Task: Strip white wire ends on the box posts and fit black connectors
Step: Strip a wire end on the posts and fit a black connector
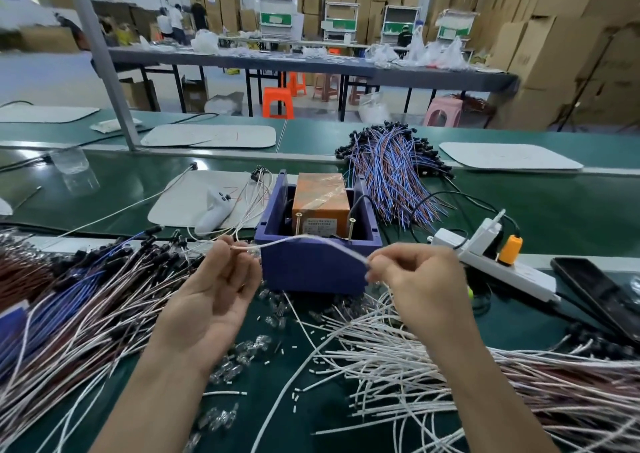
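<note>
1. Left hand, lower centre: palm up, thumb and forefinger pinched on one end of a white wire, other fingers loosely curled.
2. Right hand, right of centre: fingertips pinched on the wire's other end.
3. The wire ran taut between both hands, across the front of the purple box, just below two screw posts; contact with the posts could not be told.
4. Orange block sat inside the box.
5. Loose white wires were heaped at lower right.
6. Wires with black connectors were heaped at left.
7. Clear glass pieces were scattered between the forearms.
8. Power strip lay right of the box.
9. Blue and brown wire bundle lay behind the box.
10. Green desk carried everything.
</note>
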A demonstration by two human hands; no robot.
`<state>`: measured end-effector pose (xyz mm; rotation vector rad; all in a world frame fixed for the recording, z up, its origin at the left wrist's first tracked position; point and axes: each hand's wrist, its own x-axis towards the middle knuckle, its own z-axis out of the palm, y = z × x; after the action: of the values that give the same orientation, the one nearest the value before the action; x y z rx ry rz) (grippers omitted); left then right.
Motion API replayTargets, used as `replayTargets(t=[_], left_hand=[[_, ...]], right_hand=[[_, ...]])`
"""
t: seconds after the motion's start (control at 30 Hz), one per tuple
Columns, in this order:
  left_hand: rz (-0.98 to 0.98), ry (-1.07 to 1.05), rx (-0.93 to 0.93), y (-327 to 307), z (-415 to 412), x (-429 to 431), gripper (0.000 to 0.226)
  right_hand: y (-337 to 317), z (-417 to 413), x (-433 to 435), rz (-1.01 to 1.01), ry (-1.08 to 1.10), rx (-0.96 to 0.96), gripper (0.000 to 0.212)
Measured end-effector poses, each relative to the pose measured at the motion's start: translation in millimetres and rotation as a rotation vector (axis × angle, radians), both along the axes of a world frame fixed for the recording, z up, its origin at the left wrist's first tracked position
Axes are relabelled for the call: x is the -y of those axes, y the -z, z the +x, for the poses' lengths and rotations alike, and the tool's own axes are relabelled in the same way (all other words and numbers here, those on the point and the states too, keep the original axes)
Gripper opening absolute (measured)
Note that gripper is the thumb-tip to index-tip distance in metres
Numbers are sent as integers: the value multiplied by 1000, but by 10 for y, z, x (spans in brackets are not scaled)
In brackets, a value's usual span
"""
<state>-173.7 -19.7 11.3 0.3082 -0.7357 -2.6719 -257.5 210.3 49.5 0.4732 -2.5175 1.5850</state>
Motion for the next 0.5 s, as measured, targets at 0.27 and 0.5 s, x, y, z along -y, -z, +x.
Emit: replayTargets(t=[0.27,0.5], left_hand=[[-282,-175,162,-129,30,-131,22],[-1498,-466,373,-31,0,-486,31]], right_hand=[[-157,-127,-130,-551,149,-68,29],[-236,-288,30,233,-54,-396,12]])
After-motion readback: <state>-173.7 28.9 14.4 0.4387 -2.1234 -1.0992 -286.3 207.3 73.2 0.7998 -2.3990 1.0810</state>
